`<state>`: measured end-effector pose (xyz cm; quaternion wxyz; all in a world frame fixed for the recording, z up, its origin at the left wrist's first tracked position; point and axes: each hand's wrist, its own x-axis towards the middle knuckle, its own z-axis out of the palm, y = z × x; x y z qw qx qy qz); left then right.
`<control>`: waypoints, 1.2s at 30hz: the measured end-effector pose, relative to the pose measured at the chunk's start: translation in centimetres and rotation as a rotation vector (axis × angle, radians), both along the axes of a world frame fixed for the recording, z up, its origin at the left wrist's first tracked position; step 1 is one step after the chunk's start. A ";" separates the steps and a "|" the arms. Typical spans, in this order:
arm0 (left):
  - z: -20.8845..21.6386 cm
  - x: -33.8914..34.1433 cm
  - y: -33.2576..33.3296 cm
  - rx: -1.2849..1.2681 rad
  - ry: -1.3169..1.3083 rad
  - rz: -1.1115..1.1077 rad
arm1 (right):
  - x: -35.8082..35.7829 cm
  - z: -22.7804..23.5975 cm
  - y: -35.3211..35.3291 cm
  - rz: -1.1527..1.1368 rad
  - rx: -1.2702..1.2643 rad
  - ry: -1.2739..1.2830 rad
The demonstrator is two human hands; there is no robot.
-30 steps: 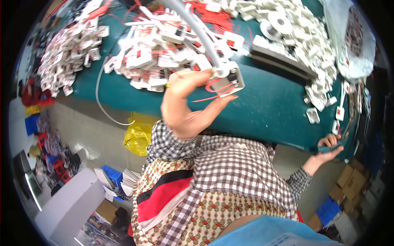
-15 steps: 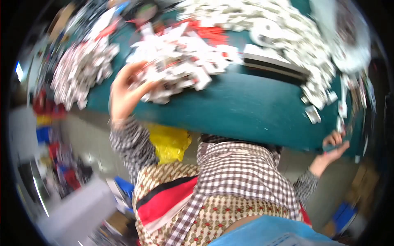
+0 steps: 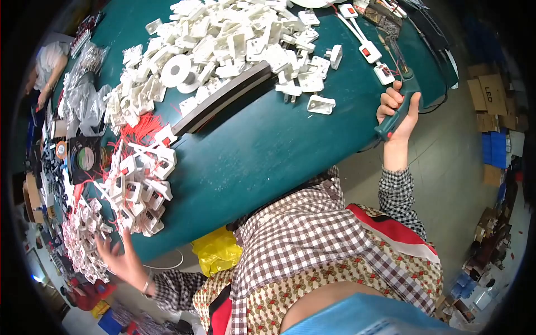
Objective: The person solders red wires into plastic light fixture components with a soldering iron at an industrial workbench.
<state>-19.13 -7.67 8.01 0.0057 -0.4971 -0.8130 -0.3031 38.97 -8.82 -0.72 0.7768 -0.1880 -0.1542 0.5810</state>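
My right hand (image 3: 399, 109) is wrapped around a green soldering gun (image 3: 403, 103), its metal tip pointing up and away past the table's right part. Just beyond the tool lie white switch units with red rockers (image 3: 369, 52). At the left, my left hand (image 3: 123, 259) has its fingers spread and holds nothing. It is near the table's front edge, beside a heap of white switch pieces with red wires (image 3: 137, 192). Another heap of small white pieces with reddish wires (image 3: 84, 234) lies beyond its fingertips, farther left.
A big pile of white plastic housings (image 3: 234, 42) covers the far table, with a white spool (image 3: 176, 71) and a dark long bar (image 3: 220, 97) before it. Red wires (image 3: 142, 127) lie at left. Another person's arm (image 3: 53, 78) shows far left. Cardboard boxes (image 3: 491, 95) stand right.
The view has swung to the right. My right hand, earlier empty with fingers apart, now grips the soldering gun. My left hand has come away from the switch heap, still empty.
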 end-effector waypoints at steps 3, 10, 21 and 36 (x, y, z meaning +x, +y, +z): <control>5.2 7.9 0.5 0.246 0.100 0.028 | 0.4 2.1 1.3 -0.040 0.036 -0.031; 6.8 31.2 11.4 -0.101 -0.261 -1.476 | 3.7 0.9 2.6 -0.065 0.121 0.158; -7.8 53.9 24.6 -0.458 -0.275 -0.913 | 3.3 2.6 4.3 -0.051 0.130 0.263; 2.5 39.2 18.6 -0.451 -1.182 -1.077 | 3.1 2.8 5.1 0.015 0.127 0.223</control>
